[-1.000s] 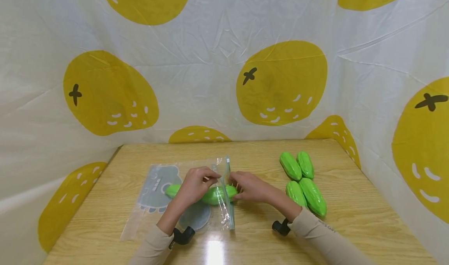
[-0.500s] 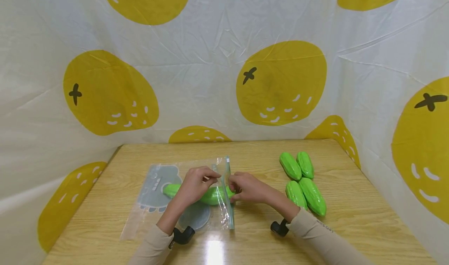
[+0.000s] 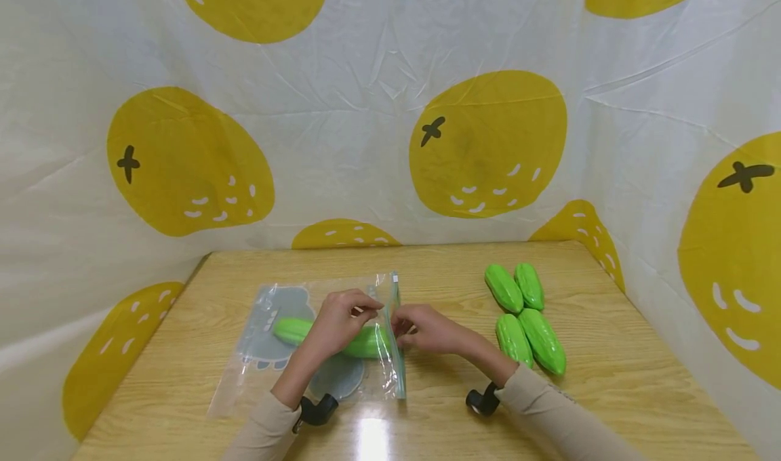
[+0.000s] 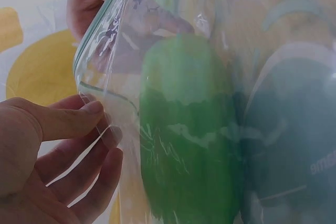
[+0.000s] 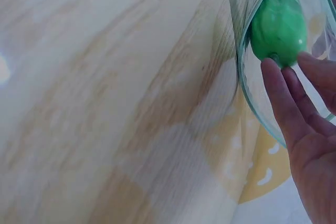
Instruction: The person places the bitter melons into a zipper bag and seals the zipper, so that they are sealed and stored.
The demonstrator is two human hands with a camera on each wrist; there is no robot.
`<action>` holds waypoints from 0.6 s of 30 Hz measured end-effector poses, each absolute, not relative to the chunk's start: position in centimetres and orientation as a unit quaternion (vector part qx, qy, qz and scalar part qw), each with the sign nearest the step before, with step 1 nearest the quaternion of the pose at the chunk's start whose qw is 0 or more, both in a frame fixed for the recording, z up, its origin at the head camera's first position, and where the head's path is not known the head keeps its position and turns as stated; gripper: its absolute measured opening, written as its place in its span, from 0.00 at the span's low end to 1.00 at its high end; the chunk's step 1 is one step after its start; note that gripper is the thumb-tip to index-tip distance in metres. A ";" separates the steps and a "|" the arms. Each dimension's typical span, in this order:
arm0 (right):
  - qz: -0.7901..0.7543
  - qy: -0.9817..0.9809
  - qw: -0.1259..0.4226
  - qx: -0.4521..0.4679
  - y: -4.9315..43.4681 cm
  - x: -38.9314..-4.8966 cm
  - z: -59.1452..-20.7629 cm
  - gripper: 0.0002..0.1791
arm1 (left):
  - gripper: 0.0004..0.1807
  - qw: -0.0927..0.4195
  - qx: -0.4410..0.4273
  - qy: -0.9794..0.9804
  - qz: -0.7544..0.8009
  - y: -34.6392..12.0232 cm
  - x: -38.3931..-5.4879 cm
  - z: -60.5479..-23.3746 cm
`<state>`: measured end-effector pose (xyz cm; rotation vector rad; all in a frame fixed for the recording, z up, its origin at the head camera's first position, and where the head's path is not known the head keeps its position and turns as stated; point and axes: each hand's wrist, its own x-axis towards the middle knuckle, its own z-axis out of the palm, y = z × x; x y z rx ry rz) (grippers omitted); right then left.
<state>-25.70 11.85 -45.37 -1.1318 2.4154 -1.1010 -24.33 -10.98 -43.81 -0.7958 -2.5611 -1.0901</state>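
A clear zip-top bag (image 3: 244,386) with a grey-blue print lies on the table, its mouth facing right. In the head view, my left hand (image 3: 342,318) pinches the upper layer near the zip; the left wrist view shows thumb and fingers (image 4: 93,107) on the film. Inside the bag is a shiny green cucumber (image 3: 369,342), with more green (image 3: 291,330) farther left, partly hidden by my left forearm. My right hand (image 3: 427,329) reaches into the mouth. In the right wrist view, its nearly straight fingers (image 5: 281,90) touch the cucumber's end (image 5: 278,32).
Several more green cucumbers (image 3: 542,342) lie grouped at the right of the wooden table (image 3: 451,264). A white curtain (image 3: 342,142) with yellow fruit prints stands behind and at both sides. Black wrist cameras (image 3: 320,410) sit on both wrists.
My right hand has moved slightly left into the bag's mouth, and the green cucumbers have slid left, deeper inside. The left hand has kept its hold on the bag.
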 end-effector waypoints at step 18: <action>-0.494 0.716 0.253 -0.423 10.7 -25.5 -47.0 0.27 | 0.09 0.126 -0.271 -0.879 -0.372 -11.0 -24.2 -43.7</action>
